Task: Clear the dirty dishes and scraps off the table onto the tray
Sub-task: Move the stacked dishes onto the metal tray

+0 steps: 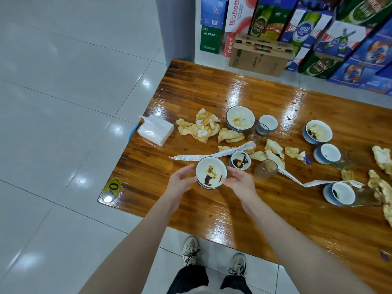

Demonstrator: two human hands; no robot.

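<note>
Cupping a sauce-smeared bowl [211,172], the left hand [182,180] and right hand [240,181] curl round its opposite sides, over the wooden counter [201,211].

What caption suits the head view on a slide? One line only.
Left hand and right hand flank a sauce-stained bowl on a wooden table littered with crumpled napkins.

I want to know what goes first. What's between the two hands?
A sauce-smeared bowl, with the left hand and right hand curled round its sides, seen in the head view.
</note>
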